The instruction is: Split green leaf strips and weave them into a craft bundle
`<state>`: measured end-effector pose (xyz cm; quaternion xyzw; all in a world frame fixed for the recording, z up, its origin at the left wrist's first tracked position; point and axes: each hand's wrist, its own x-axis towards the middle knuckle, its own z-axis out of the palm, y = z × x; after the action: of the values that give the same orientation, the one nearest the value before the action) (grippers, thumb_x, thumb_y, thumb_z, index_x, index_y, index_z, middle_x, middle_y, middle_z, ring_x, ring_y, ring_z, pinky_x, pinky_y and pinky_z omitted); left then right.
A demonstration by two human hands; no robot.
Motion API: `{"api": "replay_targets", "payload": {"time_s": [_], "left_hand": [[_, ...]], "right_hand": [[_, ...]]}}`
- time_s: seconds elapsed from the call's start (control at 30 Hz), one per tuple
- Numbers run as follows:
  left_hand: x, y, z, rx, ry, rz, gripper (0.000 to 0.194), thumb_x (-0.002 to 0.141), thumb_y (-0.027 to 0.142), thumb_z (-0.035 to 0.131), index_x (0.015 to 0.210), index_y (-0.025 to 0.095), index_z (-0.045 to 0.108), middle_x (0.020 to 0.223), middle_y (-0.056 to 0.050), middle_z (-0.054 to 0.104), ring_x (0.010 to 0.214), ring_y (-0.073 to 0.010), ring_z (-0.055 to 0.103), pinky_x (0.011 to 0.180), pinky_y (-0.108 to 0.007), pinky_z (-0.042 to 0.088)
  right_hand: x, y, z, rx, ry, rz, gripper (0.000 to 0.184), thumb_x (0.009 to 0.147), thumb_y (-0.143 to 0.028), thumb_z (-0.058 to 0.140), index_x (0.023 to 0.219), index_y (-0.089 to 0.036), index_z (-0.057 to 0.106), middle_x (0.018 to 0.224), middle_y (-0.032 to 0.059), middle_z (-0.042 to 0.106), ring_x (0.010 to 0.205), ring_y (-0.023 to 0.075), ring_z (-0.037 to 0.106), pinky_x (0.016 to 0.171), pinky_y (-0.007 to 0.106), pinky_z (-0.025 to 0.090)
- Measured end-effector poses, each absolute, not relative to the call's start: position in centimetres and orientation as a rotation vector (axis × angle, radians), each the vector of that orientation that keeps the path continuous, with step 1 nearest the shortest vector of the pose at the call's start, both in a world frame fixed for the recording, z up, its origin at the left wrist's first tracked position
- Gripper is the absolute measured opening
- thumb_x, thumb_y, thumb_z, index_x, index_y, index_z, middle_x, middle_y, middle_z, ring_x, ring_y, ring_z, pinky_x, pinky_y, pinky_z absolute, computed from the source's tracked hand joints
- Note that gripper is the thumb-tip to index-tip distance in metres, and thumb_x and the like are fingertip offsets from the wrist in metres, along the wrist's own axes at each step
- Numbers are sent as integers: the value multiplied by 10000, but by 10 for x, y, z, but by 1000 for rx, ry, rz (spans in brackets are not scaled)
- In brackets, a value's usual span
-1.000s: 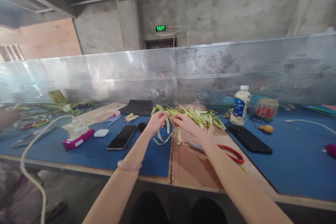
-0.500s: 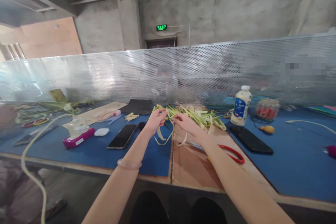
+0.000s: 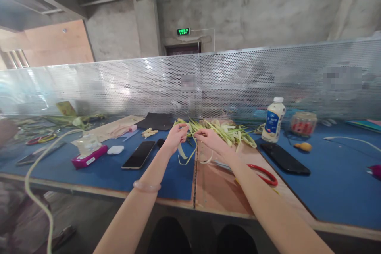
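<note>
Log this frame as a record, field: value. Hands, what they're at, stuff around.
Left hand: bent, near pale strips; grip unclear
Right hand: pinched posture, close to the strips; contact too small to confirm
Leaf pile: green and pale, loose, behind and right of hands
Scissors: red-handled, partly hidden by right forearm
Bottle: upright, white cap
Left phone: flat, dark screen
Right phone: flat, below bottle in view

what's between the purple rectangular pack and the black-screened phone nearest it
In the head view, a small white rounded case lies on the blue tabletop between the purple rectangular pack and the black-screened phone.
</note>
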<state>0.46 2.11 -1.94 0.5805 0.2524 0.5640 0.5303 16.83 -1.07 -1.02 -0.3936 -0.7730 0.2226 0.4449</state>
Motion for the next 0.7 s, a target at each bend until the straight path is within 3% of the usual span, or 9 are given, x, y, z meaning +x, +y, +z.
{"api": "replay_targets", "payload": {"time_s": [0.37, 0.53, 0.7], "left_hand": [[4, 21, -20, 1416, 656, 1309, 311, 683, 376, 672, 812, 164, 484, 425, 121, 309, 333, -10, 264, 359, -157, 177], [1, 22, -22, 1458, 741, 1204, 312, 719, 435, 612, 756, 132, 546, 462, 64, 443, 363, -34, 383, 379, -173, 263], [1, 18, -22, 1506, 776, 1010, 341, 682, 418, 652, 735, 84, 619, 596, -53, 607, 457, -78, 504, 445, -205, 339]], "right_hand": [[168, -9, -12, -980, -1839, 535, 188, 720, -303, 532, 726, -143, 629, 674, 4, 604, 636, 129, 520, 623, 247, 396], [172, -8, -12, -1049, -1728, 484, 228, 737, -333, 506, 771, -136, 615, 695, 21, 603, 623, 136, 518, 612, 259, 396], [173, -6, -11, -1054, -1691, 474, 249, 747, -357, 493, 785, -140, 609, 749, 33, 611, 686, 148, 528, 651, 268, 397]]}}
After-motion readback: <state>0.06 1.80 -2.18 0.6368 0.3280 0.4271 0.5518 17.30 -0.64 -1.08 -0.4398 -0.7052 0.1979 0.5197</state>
